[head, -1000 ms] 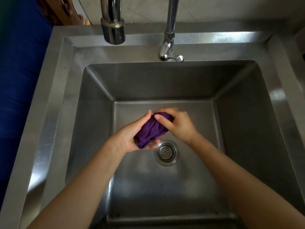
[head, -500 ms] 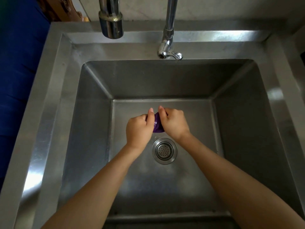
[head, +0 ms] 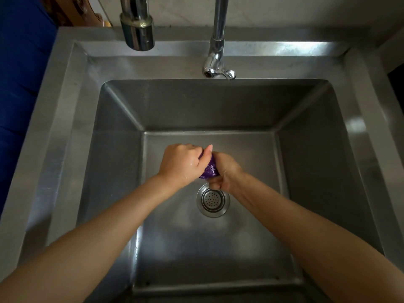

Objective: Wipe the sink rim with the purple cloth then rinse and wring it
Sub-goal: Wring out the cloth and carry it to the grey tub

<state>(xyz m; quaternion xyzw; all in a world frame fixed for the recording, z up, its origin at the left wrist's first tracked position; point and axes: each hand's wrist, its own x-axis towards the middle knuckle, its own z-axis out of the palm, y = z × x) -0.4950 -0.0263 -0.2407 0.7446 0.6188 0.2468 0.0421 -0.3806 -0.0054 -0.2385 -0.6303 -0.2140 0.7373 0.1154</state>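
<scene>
The purple cloth [head: 210,170] is bunched into a tight wet wad, mostly hidden between my two fists over the middle of the steel sink basin. My left hand [head: 182,164] grips its left end, knuckles up, with water drops on the skin. My right hand [head: 225,171] grips the right end, turned so the wrist faces up. The fists touch just above the drain [head: 212,200]. The flat sink rim [head: 72,110] runs all round the basin.
A faucet spout [head: 137,27] hangs over the back left, and a thinner tap [head: 217,53] with a small lever stands at the back centre. No water stream is visible. A dark blue surface [head: 19,84] borders the sink on the left.
The cloth went from a loose roll in my open-looking hands to a squeezed wad. Both fists closed on it and my right hand rotated, twisting it.
</scene>
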